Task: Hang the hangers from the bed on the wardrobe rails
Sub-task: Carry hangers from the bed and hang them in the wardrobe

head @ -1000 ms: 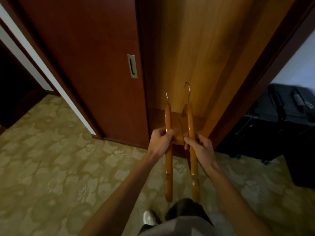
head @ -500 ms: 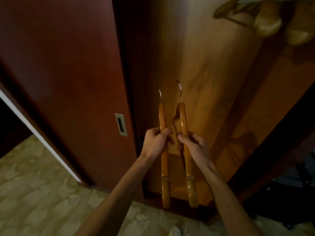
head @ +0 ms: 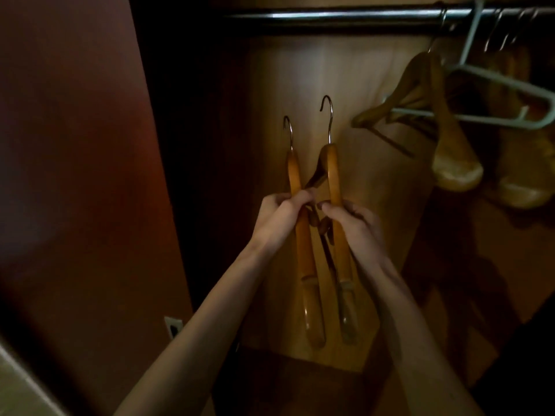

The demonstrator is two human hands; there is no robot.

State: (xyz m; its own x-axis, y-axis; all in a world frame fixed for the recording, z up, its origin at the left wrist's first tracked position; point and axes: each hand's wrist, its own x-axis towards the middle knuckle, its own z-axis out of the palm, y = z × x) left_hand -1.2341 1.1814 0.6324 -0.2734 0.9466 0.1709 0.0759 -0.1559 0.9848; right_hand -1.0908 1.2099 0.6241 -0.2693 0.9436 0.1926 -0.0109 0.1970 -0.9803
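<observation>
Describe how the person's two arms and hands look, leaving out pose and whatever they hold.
Both forearms are bare up to the frame's lower edge: no sleeves visible. The left hand and right hand wear no gloves; no rings, watch or bracelet show at fingers or wrists, though the dim light hides fine detail.

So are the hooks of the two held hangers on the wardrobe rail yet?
Apart. The head view shows both hooks, left and right, well below the rail, with bare wardrobe back panel between.

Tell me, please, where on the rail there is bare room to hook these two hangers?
The wardrobe rail is bare from its left end to the hung wooden hanger. Right of that it is crowded: a white plastic hanger and more hooks. Both hands hold wooden hangers below the bare stretch.
</observation>
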